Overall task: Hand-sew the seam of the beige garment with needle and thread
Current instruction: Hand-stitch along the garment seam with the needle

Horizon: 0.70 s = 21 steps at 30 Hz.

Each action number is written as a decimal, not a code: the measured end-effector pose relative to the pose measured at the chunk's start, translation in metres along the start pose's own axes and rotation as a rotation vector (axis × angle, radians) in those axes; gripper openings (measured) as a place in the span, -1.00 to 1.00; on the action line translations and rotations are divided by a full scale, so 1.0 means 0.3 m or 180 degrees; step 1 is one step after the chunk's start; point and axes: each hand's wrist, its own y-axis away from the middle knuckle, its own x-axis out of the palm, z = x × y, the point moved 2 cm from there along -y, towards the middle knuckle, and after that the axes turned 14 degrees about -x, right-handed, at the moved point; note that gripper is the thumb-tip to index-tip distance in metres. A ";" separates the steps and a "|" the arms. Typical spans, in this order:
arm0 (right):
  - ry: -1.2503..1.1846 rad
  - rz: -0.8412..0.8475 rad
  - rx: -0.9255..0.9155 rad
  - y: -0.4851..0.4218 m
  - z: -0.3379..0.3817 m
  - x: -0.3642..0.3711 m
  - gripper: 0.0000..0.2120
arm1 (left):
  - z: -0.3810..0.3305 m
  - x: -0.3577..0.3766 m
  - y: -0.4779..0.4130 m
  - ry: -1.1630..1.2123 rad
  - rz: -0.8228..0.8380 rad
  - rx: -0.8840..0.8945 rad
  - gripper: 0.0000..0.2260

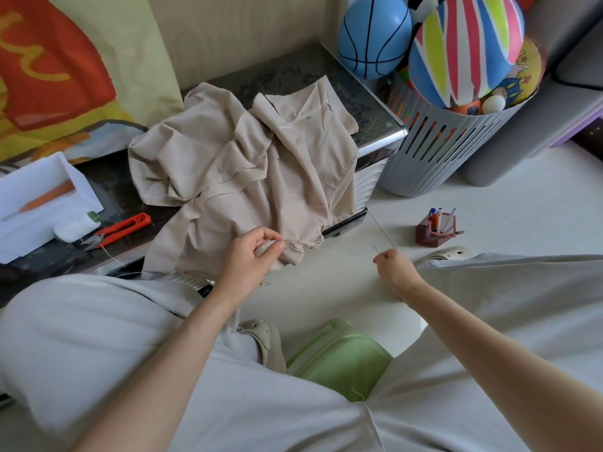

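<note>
1. Beige cotton garment [248, 164], crumpled, is lying heaped on the dark glossy tabletop [107, 181] and spilling over its near edge toward the seated person's lap. Its frayed lower seam edge is hanging at the fingertips of the left hand.
2. Left hand [251, 256] is pinching that seam edge, thumb and curled fingers closing on a small fold of the cloth and holding it up off the table edge.
3. Right hand [393, 265] is hanging well apart from the garment, out to the right over the pale floor. Its fingers are closing in a pinch on what I am taking for the thin steel needle [376, 250], a fine sliver showing just above the knuckles.
4. Pale sewing thread [342, 253] is appearing to me only as a faint line running from the pinched seam toward the right hand; I am barely resolving it.
5. I am judging the step in hand as drawing a stitch through, with the thread being taken out sideways.
6. I am judging that the next move is calling for the needle to travel back to the seam and enter the cloth just beside the left thumb, with the left hand holding the fold taut.
7. Red-handled thread snips [120, 228] are lying on the tabletop left of the garment, touched by neither hand.
</note>
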 end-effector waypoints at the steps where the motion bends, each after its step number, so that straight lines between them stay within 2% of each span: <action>1: 0.0013 0.0019 0.0111 0.000 -0.020 0.001 -0.71 | -0.004 0.001 0.001 0.0047 0.0004 -0.0001 -0.82; 6: 0.0012 0.0076 0.0314 0.019 -0.062 0.019 -0.73 | -0.015 0.002 0.010 0.0146 -0.0018 0.0006 -0.82; 14: -0.0525 -0.0029 -0.0933 0.061 0.129 0.049 -0.78 | -0.020 0.003 0.015 0.0061 -0.0005 0.0034 -0.90; 21: -0.0800 -0.0074 -0.1193 0.085 0.249 0.075 -0.83 | -0.024 -0.001 0.018 0.0094 -0.0017 0.0071 -0.91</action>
